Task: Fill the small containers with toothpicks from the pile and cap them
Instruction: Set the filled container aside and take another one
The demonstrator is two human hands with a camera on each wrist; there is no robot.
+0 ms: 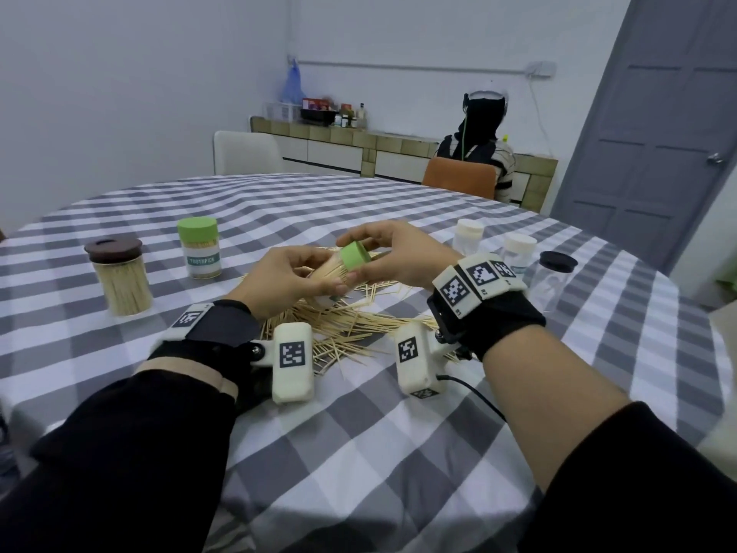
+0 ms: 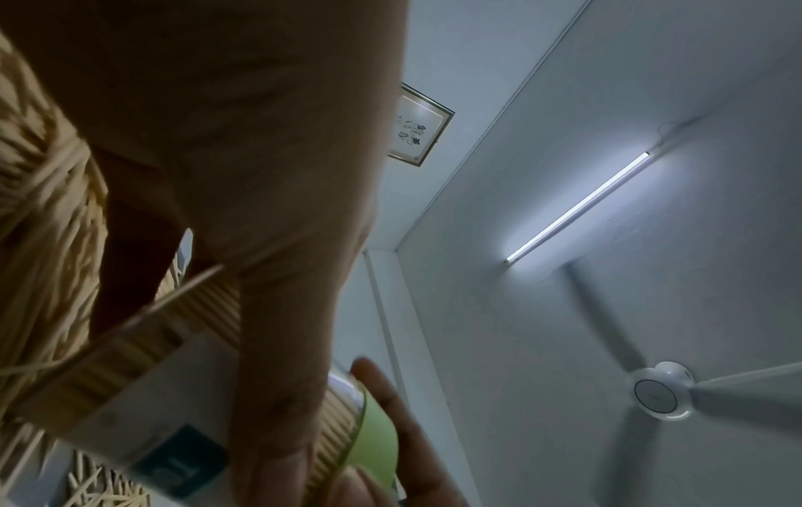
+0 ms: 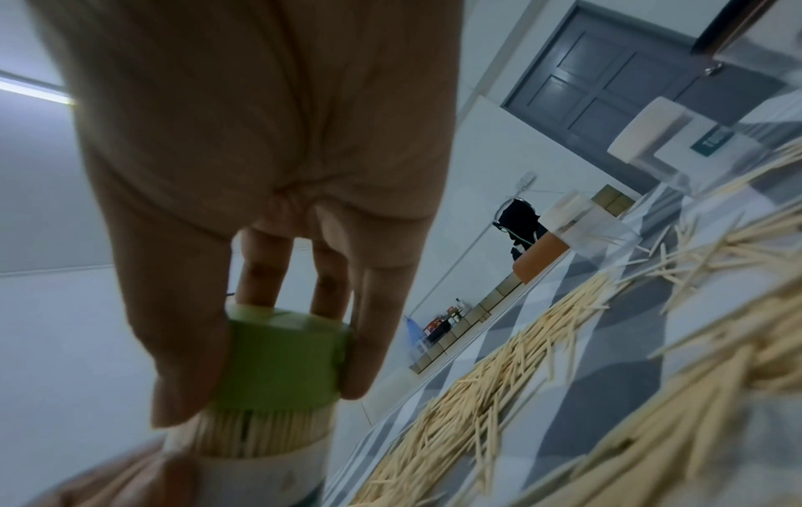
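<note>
The left hand (image 1: pixel 285 279) wraps its fingers round a small container (image 1: pixel 331 275) packed with toothpicks, holding it tilted above the pile (image 1: pixel 351 321) on the checked tablecloth (image 1: pixel 359 453). The tilt points the mouth toward the right hand (image 1: pixel 393 259), which looks like the reason for it: that hand can push straight along the container's axis.

The right hand has the green cap (image 1: pixel 355 255) clamped between thumb and fingers, and the right wrist view shows the grip clearly, thumb on one side, fingers (image 3: pixel 264 271) over the top and far side. The cap sits on the container's mouth; whether it is fully seated I cannot tell, as the toothpick tips show just below its rim. This reads as the capping step for this container.

Working over the pile seems sensible too, since anything that slips out falls back among the loose sticks.

To the left stand 2 finished containers, 1 with a green lid (image 1: pixel 198 249), 1 with a brown lid (image 1: pixel 118 275). To the right, 3 clear ones (image 1: pixel 518 253) look empty, partly hidden behind the right wrist band.

The left wrist view is mostly palm and ceiling, blurred; the container's label is unreadable there. The container's base is hidden behind the left hand's fingers.
</note>
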